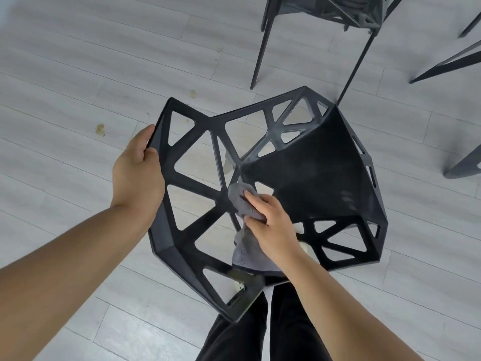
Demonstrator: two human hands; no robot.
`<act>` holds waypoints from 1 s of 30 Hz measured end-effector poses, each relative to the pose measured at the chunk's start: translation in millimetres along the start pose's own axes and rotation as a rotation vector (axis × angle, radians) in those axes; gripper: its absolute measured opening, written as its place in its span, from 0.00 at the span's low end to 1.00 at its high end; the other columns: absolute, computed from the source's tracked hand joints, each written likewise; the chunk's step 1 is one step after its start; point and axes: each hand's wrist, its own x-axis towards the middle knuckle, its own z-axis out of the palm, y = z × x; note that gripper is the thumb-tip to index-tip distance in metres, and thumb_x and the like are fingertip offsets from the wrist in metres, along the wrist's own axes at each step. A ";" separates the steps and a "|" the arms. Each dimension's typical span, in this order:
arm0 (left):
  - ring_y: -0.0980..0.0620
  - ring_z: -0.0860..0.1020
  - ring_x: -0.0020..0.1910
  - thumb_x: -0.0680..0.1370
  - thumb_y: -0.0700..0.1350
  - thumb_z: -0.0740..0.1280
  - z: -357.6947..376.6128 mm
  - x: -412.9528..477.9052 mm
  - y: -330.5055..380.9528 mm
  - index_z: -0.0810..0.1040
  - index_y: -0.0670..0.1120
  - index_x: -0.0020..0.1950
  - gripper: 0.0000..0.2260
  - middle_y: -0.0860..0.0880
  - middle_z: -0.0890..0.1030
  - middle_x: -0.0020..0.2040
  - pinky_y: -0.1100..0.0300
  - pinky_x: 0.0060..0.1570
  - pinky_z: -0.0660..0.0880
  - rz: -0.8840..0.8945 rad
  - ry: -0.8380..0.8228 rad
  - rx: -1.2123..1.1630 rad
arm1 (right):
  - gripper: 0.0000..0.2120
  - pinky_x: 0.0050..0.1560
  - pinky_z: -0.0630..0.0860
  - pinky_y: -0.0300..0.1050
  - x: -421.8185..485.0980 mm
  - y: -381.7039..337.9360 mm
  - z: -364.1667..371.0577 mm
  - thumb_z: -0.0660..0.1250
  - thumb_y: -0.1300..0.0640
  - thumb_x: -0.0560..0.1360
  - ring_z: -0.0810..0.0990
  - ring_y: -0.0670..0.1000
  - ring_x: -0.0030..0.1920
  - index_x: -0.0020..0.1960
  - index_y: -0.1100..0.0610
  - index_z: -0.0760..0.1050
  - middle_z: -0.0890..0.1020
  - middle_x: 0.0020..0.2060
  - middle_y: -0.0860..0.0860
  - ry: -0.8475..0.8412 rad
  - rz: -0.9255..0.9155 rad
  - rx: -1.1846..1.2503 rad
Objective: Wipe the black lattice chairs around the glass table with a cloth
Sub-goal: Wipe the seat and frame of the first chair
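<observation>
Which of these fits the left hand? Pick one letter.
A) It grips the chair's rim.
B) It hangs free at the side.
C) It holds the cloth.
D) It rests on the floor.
A: the left hand grips the outer rim of the chair, with the thumb hooked over the edge, while the right hand holds the cloth against the lattice.

The chair (312, 173) is matt black, partly a lattice of triangular openings and partly one solid black panel. The cloth (247, 254) is mid grey. The floor (78, 74) is pale grey planks with faint wood grain, marked by yellow-brown spots (100, 129). The trousers (291, 321) are black. A second chair (338, 11) is dark grey-black.
</observation>
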 end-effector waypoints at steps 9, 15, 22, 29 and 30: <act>0.57 0.67 0.29 0.81 0.44 0.52 2.8 4.8 2.1 0.69 0.66 0.66 0.20 0.59 0.75 0.37 0.63 0.30 0.67 -0.025 0.017 0.034 | 0.15 0.49 0.71 0.43 98.2 29.9 57.6 0.56 0.56 0.81 0.77 0.54 0.55 0.65 0.53 0.73 0.79 0.55 0.52 -0.055 0.320 -0.127; 0.57 0.76 0.40 0.81 0.44 0.52 4.9 9.5 6.1 0.68 0.68 0.66 0.21 0.64 0.79 0.49 0.60 0.42 0.74 -0.027 0.019 0.102 | 0.15 0.45 0.76 0.46 151.2 53.8 61.8 0.56 0.49 0.81 0.79 0.54 0.48 0.64 0.48 0.73 0.79 0.49 0.54 -0.027 0.448 -0.170; 0.58 0.77 0.46 0.82 0.45 0.52 7.0 13.5 5.8 0.67 0.67 0.67 0.20 0.59 0.80 0.55 0.59 0.50 0.75 -0.059 0.043 0.121 | 0.17 0.53 0.78 0.52 205.6 65.9 51.5 0.57 0.52 0.81 0.77 0.55 0.54 0.69 0.47 0.69 0.72 0.59 0.54 -0.008 0.482 -0.200; 0.55 0.73 0.63 0.82 0.44 0.51 5.0 9.5 12.8 0.64 0.65 0.70 0.21 0.62 0.72 0.66 0.57 0.64 0.71 -0.047 0.002 0.138 | 0.18 0.52 0.75 0.45 157.6 26.2 45.1 0.56 0.53 0.80 0.77 0.55 0.54 0.70 0.47 0.67 0.71 0.61 0.55 -0.215 0.274 -0.211; 0.56 0.73 0.62 0.82 0.44 0.51 4.6 9.1 13.2 0.64 0.64 0.71 0.21 0.62 0.71 0.67 0.60 0.62 0.71 -0.046 0.000 0.138 | 0.19 0.53 0.73 0.43 144.0 18.0 43.1 0.56 0.54 0.81 0.77 0.55 0.57 0.71 0.47 0.66 0.71 0.61 0.55 -0.222 0.242 -0.211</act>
